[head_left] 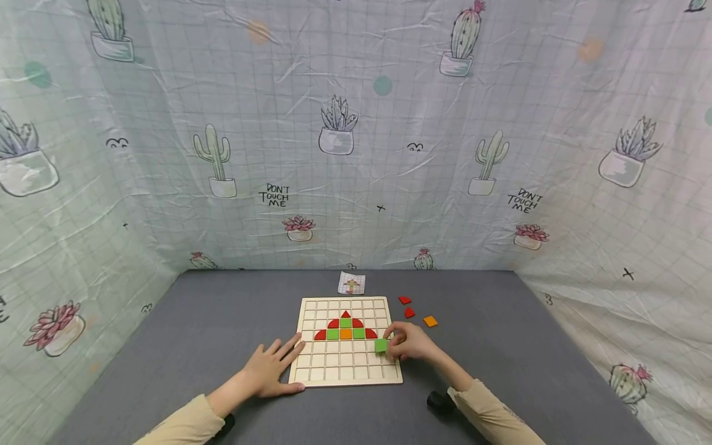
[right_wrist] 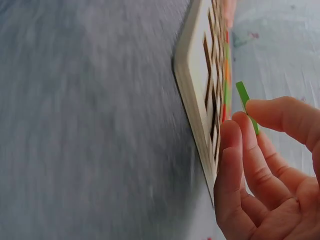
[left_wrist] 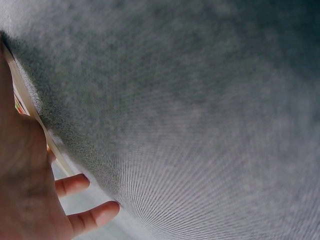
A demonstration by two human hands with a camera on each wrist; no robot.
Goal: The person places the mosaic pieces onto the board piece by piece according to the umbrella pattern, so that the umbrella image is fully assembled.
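A light wooden grid board point(head_left: 317, 374) lies on the grey table, with red, green and orange tiles point(head_left: 346, 334) set in a stepped shape across its middle rows. My right hand point(head_left: 408, 341) pinches a green square tile point(head_left: 381, 345) between thumb and fingers, over the board's right side. In the right wrist view that tile point(right_wrist: 242, 93) is seen edge-on, tilted above the board's surface. At the board's left edge my left hand point(head_left: 268, 369) rests with fingers spread, fingertips and thumb at the rim; in the left wrist view the hand point(left_wrist: 30, 185) holds nothing.
Two red tiles point(head_left: 409, 312) and an orange tile point(head_left: 431, 321) lie on the table right of the board. A small printed card point(head_left: 351, 283) with a coloured pattern sits behind it. A cactus-print curtain point(head_left: 356, 185) stands at the table's back and sides.
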